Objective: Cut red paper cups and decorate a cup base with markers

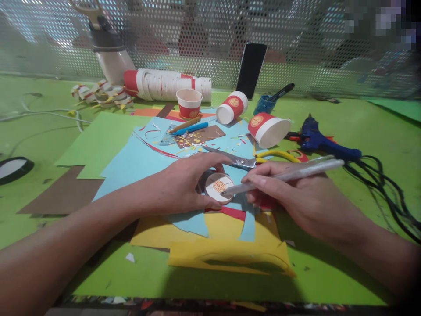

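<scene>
My left hand (pixel 184 182) curves its thumb and fingers around the edge of a small round white disc (pixel 226 181), which has an orange pattern and dark lines on it. My right hand (pixel 279 188) grips a whitish pen (pixel 305 170), its tip touching the disc beside the pattern. Below them lie light blue paper (pixel 121 162) and yellow paper (pixel 184 254). Just behind the hands are open scissors (pixel 245 162) with yellow handles.
Paper cups (pixel 190 103) stand and lie behind, near a long cup stack (pixel 164 83). A dark phone (pixel 251 70) leans on the mesh. On the right is a blue glue gun (pixel 315 138) with a black cable (pixel 388 188). Green paper (pixel 101 136) lies left.
</scene>
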`<action>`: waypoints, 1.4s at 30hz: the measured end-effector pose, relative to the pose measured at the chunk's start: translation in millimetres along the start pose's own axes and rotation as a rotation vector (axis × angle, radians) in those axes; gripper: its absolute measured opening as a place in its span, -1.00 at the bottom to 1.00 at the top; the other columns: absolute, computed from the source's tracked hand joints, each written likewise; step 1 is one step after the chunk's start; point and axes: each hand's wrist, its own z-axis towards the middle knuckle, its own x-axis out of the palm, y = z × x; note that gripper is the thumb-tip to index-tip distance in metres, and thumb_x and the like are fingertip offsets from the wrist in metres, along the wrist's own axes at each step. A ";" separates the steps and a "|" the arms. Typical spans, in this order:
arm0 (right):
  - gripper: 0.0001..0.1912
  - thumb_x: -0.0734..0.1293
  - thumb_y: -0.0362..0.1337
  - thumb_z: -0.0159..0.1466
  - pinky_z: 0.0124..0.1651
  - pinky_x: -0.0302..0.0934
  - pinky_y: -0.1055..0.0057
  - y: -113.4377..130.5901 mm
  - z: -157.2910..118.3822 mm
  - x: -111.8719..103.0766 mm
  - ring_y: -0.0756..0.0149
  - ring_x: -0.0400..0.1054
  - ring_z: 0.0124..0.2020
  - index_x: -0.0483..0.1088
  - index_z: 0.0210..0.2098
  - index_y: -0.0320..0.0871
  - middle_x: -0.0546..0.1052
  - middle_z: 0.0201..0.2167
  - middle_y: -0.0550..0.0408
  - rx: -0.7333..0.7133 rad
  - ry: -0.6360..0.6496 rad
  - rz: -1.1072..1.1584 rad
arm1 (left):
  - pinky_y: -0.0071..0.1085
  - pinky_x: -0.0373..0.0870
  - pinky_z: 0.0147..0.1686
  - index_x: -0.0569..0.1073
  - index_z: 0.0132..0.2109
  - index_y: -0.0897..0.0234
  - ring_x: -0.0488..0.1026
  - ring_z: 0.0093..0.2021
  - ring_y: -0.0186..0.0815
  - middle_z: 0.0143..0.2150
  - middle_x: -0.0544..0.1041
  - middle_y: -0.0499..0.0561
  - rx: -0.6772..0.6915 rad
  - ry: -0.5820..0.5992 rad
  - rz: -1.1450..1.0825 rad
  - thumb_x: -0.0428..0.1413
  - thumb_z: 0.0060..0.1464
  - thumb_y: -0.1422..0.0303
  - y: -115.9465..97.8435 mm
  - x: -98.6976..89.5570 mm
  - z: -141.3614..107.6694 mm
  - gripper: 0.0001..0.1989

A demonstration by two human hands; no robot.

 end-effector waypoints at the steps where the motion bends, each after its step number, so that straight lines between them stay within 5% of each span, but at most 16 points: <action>1: -0.74 0.32 -0.07 0.32 -0.45 0.22 0.47 0.7 -0.1 0.3 0.40 0.38 -0.48 0.48 -0.34 -0.12 0.53 -0.48 0.14 -0.008 0.004 -0.010 | -0.25 0.38 0.00 0.29 0.22 0.11 0.45 0.04 -0.13 0.13 0.47 0.04 0.002 0.001 0.000 0.28 -0.03 0.20 0.1 0.0 0.1 -0.33; 42: -0.73 0.33 -0.08 0.32 -0.36 0.32 0.44 -1.0 -0.4 -0.9 0.37 0.44 -0.44 0.50 -0.34 -0.13 0.56 -0.44 0.12 -0.009 0.051 0.011 | -0.25 0.37 0.02 0.31 0.23 0.16 0.45 0.07 -0.10 0.14 0.48 0.08 -0.032 0.007 -0.003 0.31 -0.07 0.17 0.0 -0.6 0.1 -0.28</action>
